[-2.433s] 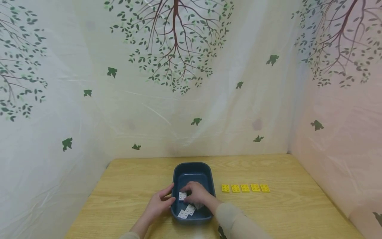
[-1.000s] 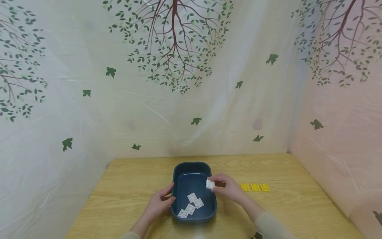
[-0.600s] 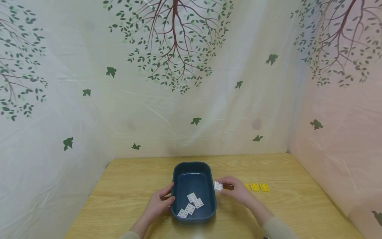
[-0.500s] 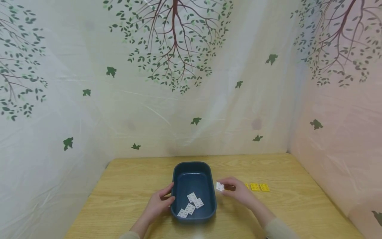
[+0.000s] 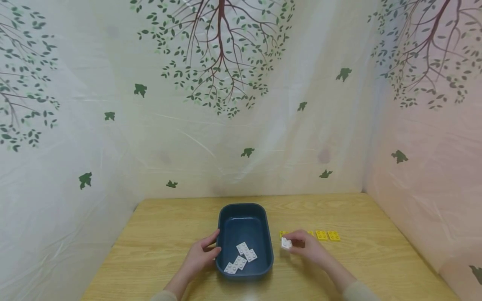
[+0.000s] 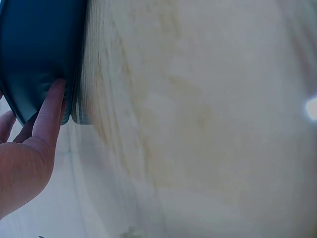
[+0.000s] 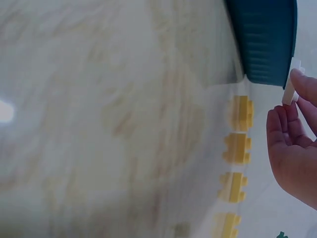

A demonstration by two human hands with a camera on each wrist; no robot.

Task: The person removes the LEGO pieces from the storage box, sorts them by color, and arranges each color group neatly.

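right hand (image 5: 312, 251) has a white toy brick (image 5: 286, 243) pinched, lower right of frame centre; left hand (image 5: 197, 256), fingers extended, touches the blue tray (image 5: 242, 229), bottom centre, four white bricks (image 5: 240, 262) inside!

Yellow bricks (image 5: 310, 233) (some) half-hidden; sleeves (image 5: 360, 291) cropped

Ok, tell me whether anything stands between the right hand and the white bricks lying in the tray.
Yes, the blue tray: its right wall stands between the right hand, pinching another white brick outside, and the four white bricks inside. Nothing visible covers the open top.
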